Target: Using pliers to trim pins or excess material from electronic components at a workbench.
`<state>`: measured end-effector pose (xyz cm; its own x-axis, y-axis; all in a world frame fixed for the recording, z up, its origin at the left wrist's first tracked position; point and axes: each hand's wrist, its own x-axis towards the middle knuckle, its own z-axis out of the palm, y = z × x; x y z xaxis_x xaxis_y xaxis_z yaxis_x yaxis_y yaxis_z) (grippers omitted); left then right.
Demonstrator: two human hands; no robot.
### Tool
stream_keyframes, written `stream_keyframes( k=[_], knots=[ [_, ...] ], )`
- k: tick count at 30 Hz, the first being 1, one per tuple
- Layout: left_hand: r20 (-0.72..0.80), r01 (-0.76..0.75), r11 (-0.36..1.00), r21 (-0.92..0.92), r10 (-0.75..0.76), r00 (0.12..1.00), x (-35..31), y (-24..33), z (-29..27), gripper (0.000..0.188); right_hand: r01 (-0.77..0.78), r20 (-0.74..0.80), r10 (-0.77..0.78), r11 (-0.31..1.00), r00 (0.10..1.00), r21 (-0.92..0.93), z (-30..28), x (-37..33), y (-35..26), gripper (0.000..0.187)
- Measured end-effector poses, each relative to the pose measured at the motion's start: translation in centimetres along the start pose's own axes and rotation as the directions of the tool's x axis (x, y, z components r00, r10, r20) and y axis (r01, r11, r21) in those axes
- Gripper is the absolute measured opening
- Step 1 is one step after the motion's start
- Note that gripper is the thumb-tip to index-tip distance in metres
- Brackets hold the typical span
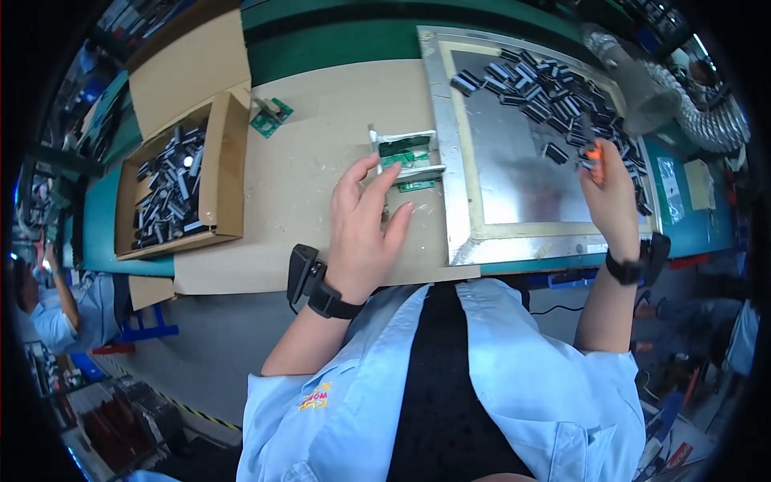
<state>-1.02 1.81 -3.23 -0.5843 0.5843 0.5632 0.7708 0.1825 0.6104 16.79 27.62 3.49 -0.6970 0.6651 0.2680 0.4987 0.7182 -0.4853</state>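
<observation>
My left hand [365, 229] reaches over a small white-edged holder [405, 138], its fingers apart. One fingertip is at a green circuit board [407, 159] in the holder; I cannot tell whether it presses on it. Another piece of green board [416, 186] shows just below the holder. On the right, my right hand [614, 201] is closed around an orange-handled tool [595, 161]. The tool's dark tip points away from me among loose black and silver parts [554, 100]; its exact kind is hard to make out.
A metal-framed tray [454, 205] holds the loose parts on the right. At the left, an open cardboard box [229, 173] contains several similar pieces. Another green board assembly [271, 118] lies beside the box on the cardboard sheet [309, 104]. A silver flexible duct [683, 100] stands at the far right.
</observation>
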Motion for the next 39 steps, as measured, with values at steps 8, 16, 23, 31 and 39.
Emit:
stream_keyframes(
  k=[8,16,23,31,39],
  knots=[
    [0.057,0.061,0.988,-0.145,-0.053,0.997,-0.9,0.2,-1.2,0.031,0.007,0.099,0.022,0.961,0.995,-0.277,4.1,3.4,2.7,0.04],
    [0.079,-0.088,0.962,-0.259,0.112,0.991,0.3,1.5,-2.4,0.025,-0.304,0.5,-0.098,0.69,0.86,0.657,2.2,0.9,-4.3,0.036],
    [0.167,0.125,0.836,-0.533,-0.041,0.985,1.2,4.0,-1.9,0.029,-0.371,0.563,-0.312,0.501,0.765,0.782,4.2,-1.9,-10.7,0.041],
    [0.05,0.169,0.608,-0.775,-0.208,0.977,1.6,2.5,-2.0,0.029,-0.437,0.506,-0.246,0.285,0.827,0.853,6.4,-2.4,-12.1,0.038],
    [0.175,0.455,0.707,-0.542,-0.434,0.884,3.8,-2.2,-2.8,0.026,-0.591,0.579,-0.231,0.021,0.782,0.806,5.6,-1.5,-9.6,0.048]
  ],
)
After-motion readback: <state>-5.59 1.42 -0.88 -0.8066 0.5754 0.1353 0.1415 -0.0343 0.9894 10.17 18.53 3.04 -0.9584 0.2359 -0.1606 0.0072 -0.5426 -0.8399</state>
